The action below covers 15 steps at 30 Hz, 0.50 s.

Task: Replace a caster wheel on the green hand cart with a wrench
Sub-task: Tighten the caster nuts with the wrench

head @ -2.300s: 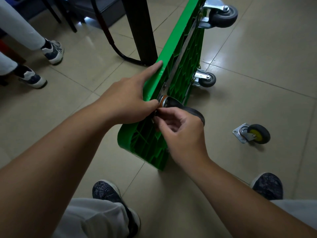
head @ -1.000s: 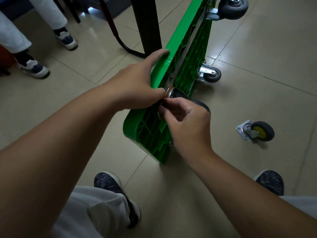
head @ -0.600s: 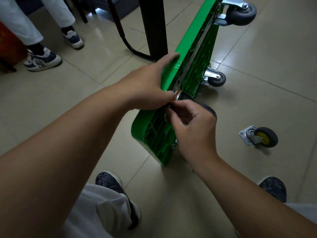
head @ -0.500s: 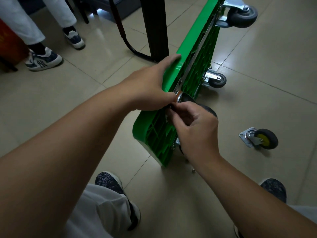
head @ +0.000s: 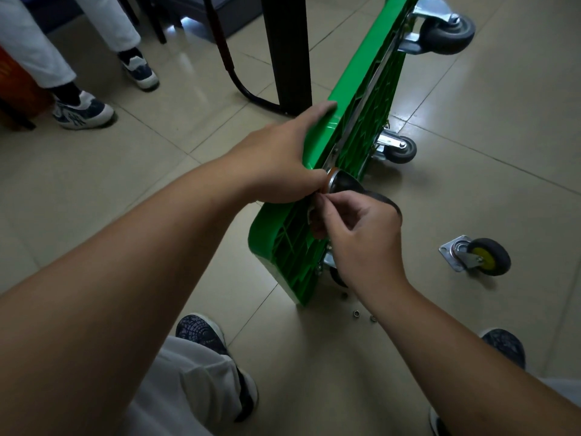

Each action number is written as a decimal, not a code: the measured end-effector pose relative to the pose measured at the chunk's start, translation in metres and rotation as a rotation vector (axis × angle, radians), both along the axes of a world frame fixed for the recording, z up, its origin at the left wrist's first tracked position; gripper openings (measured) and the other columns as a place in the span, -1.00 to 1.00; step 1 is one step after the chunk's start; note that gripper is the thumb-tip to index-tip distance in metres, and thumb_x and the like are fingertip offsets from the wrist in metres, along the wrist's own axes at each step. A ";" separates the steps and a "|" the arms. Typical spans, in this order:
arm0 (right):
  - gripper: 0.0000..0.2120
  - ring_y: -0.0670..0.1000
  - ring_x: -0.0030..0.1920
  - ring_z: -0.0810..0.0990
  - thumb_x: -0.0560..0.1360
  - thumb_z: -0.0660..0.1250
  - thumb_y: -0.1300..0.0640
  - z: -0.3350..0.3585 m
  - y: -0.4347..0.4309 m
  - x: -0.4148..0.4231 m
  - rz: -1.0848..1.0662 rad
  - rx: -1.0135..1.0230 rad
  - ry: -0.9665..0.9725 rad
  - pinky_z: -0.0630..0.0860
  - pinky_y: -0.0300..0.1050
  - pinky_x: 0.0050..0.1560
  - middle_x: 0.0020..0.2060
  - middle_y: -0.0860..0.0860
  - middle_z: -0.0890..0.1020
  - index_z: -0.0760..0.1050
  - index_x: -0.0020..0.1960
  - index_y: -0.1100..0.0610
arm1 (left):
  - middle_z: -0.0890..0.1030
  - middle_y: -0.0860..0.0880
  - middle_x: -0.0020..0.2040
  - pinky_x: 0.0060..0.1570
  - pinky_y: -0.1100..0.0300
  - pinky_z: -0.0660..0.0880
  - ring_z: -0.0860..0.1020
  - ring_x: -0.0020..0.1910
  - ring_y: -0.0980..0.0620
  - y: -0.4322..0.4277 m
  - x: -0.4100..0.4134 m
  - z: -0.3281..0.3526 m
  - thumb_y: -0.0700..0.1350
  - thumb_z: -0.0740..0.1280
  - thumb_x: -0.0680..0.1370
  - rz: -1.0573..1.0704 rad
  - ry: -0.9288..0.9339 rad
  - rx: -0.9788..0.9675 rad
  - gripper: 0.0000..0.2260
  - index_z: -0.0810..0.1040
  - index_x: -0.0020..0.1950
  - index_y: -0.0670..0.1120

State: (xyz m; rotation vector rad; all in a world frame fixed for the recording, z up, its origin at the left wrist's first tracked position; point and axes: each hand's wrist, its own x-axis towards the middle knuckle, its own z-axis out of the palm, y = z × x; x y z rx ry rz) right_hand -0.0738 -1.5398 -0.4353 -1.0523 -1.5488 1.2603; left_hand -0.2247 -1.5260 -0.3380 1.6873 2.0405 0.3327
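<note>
At centre frame the green hand cart (head: 283, 243) is standing on its long edge on the tiled floor, with its ribbed underside facing right. At its near upper corner the replacement caster (head: 345, 184) is sitting with its plate against the ribs and its dark wheel pointing right.

The left hand (head: 283, 162) is gripping the cart's top edge, fingers lying over it and thumb pressing beside the plate. The right hand (head: 361, 228) is working at the plate's near edge, thumb and forefinger pinching together and the other fingers curling. What they are pinching is hidden; I am judging it a fastener going in by hand.

Fitted casters are showing at the far upper corner (head: 446, 29), the far lower corner (head: 399, 149) and, partly hidden behind the right wrist, the near lower corner (head: 333, 272).

The old caster (head: 478, 256), with a yellow hub, is lying on the floor well to the right, apart from the cart. Loose nuts (head: 356, 313) are lying just beside the cart's near lower corner. No wrench is showing.

Progress, as judged:
- Removal is looking finished, and the new caster is sitting in place.
- Hand-threading is looking under way.
- The remaining nuts, the wrench tightening and righting the cart are looking left to do.

Further out, a black table leg (head: 286, 51) is standing to the far left of the cart, and another person's trainers (head: 83, 110) are showing at far left.
</note>
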 end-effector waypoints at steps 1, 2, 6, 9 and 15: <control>-0.90 -0.10 -0.29 0.68 0.56 0.42 0.18 0.000 -0.001 -0.002 -0.015 0.004 -0.009 0.60 -0.18 -0.23 -0.30 -0.05 0.69 0.69 -0.03 0.18 | 0.50 -0.03 0.07 -0.25 0.16 0.50 0.52 -0.25 0.09 0.000 0.000 0.000 -0.04 0.40 0.55 0.001 0.003 0.000 -0.18 -0.02 0.63 0.33; -0.92 -0.08 -0.29 0.68 0.56 0.42 0.18 0.001 -0.001 -0.004 -0.035 0.001 -0.001 0.63 -0.11 -0.21 -0.30 -0.04 0.69 0.68 -0.02 0.17 | 0.49 -0.03 0.07 -0.25 0.16 0.50 0.52 -0.25 0.09 0.000 0.000 0.000 -0.04 0.40 0.55 0.002 0.004 -0.001 -0.18 -0.03 0.63 0.33; -0.91 -0.01 -0.21 0.70 0.53 0.44 0.23 0.002 -0.004 -0.007 -0.068 -0.034 0.084 0.68 0.03 -0.10 -0.23 0.00 0.70 0.64 0.03 0.15 | 0.49 -0.03 0.05 -0.27 0.17 0.45 0.50 -0.28 0.09 0.000 0.000 0.001 -0.03 0.40 0.56 0.001 0.009 -0.001 -0.19 -0.02 0.63 0.33; -0.86 -0.05 -0.16 0.72 0.51 0.47 0.23 -0.001 -0.007 -0.005 -0.029 -0.067 0.074 0.68 -0.01 -0.03 -0.17 -0.02 0.73 0.66 0.07 0.16 | 0.49 -0.03 0.03 -0.26 0.16 0.47 0.51 -0.26 0.08 -0.001 0.000 0.001 -0.04 0.40 0.55 0.010 0.002 -0.006 -0.19 -0.02 0.62 0.34; -0.88 -0.09 -0.28 0.69 0.57 0.40 0.13 -0.002 -0.005 -0.001 -0.014 -0.054 -0.026 0.61 -0.17 -0.21 -0.29 -0.06 0.70 0.69 0.00 0.15 | 0.49 -0.02 0.05 -0.25 0.16 0.49 0.53 -0.24 0.08 -0.001 0.001 0.001 -0.04 0.40 0.55 0.002 0.008 -0.006 -0.18 -0.02 0.62 0.34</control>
